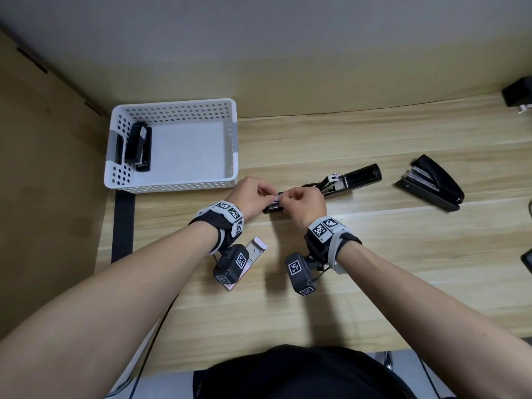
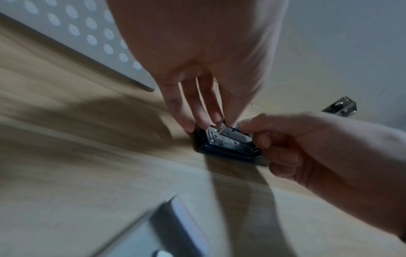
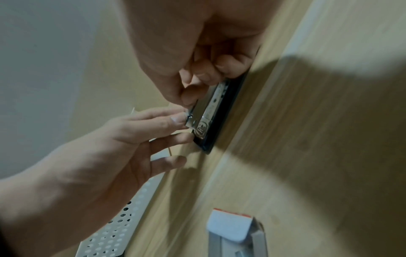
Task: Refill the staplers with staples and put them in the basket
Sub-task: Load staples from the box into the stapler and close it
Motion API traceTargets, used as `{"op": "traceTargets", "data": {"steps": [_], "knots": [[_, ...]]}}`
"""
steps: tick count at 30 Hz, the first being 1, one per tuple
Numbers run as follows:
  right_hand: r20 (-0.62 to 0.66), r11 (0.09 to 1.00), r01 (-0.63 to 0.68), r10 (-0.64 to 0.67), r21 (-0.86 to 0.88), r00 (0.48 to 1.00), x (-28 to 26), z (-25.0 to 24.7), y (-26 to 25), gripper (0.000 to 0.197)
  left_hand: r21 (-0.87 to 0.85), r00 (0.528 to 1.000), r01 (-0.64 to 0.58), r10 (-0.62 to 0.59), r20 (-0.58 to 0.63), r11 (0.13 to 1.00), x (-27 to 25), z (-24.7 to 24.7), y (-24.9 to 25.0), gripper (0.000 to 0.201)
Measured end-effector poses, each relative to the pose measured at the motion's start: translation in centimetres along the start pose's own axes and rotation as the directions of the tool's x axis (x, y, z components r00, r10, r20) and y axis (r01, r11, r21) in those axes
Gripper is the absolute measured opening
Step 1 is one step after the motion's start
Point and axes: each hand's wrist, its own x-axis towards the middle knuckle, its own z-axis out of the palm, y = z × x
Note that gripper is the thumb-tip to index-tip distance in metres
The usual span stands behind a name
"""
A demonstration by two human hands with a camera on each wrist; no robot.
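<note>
A black stapler (image 1: pixel 357 177) lies flipped open on the wooden table, its metal magazine (image 3: pixel 211 104) facing up. My left hand (image 1: pixel 266 194) pinches the front tip of the magazine (image 2: pixel 216 137) between thumb and forefinger. My right hand (image 1: pixel 283 198) meets it from the other side and pinches a silver strip of staples (image 3: pixel 198 111) on the rail. A white perforated basket (image 1: pixel 172 102) stands at the back left with one black stapler (image 1: pixel 138 145) lying in it. Another black stapler (image 1: pixel 431 182) lies shut to the right.
An open staple box (image 1: pixel 257 246) lies just under my left wrist, also seen in the right wrist view as the staple box (image 3: pixel 230 229). A black object (image 1: pixel 518 93) sits at the far back right. A wall closes off the table's far edge.
</note>
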Motion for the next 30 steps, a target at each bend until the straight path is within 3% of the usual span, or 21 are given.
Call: {"op": "traceTargets", "data": {"steps": [4,8,16,25,30], "knots": [[0.016,0.998,0.014,-0.015,0.056,1.000,0.0,0.1,-0.1,0.017,0.075,0.994,-0.107,0.107,0.002,0.991,-0.7,-0.1,-0.4,0.013],[0.046,0.991,0.038,-0.044,0.131,0.998,-0.6,-0.1,-0.2,0.016,0.189,0.984,-0.152,0.166,-0.058,0.970,-0.9,0.0,-0.1,0.008],[0.056,0.989,0.093,-0.100,0.114,0.993,-1.8,-2.2,2.0,0.033,0.435,0.981,-0.136,0.183,-0.067,0.890,-1.0,0.2,0.8,0.005],[0.092,0.989,0.101,-0.110,0.105,0.990,-2.7,-2.7,3.8,0.024,0.653,0.976,-0.176,0.217,0.018,0.736,-0.7,0.2,2.5,0.007],[0.092,0.989,0.091,-0.101,0.113,0.991,-2.6,-2.8,4.2,0.026,0.681,0.972,-0.190,0.231,0.032,0.707,-0.6,0.3,2.5,0.011]]}}
